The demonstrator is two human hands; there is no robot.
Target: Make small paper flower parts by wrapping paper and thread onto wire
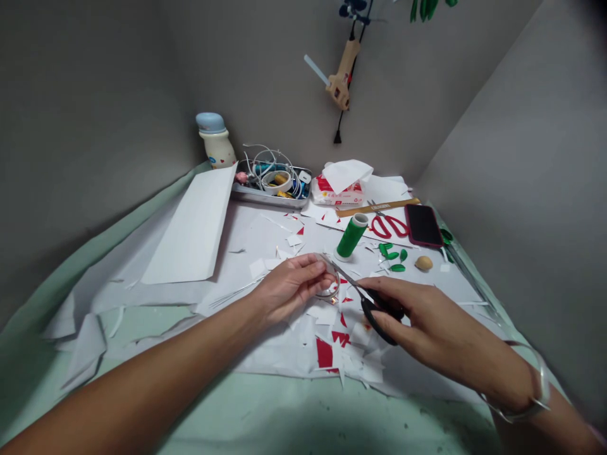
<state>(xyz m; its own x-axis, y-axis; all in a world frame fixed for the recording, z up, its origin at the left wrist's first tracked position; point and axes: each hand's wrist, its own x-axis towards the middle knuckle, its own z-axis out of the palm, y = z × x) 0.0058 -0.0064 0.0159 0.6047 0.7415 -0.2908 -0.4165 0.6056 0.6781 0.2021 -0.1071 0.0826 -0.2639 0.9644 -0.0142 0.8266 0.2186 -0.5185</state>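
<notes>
My left hand [290, 287] pinches a thin transparent loop [328, 284] of plastic or tape between its fingers and thumb. My right hand [415, 309] is shut around the black handles of a pair of scissors [377, 309]. The steel blades point up and left, and their tips reach the loop beside my left fingers. Beneath both hands lie white paper scraps [317, 314] and red paper cuttings [325, 352]. A clear bangle [526, 385] circles my right wrist.
Farther back stand a green thread spool [351, 237], red-handled scissors [389, 226], a phone [423, 225], green cutouts [391, 256], a tissue pack [337, 193], and a metal tray of cables [270, 183]. A white sheet [192, 227] lies left; walls close three sides.
</notes>
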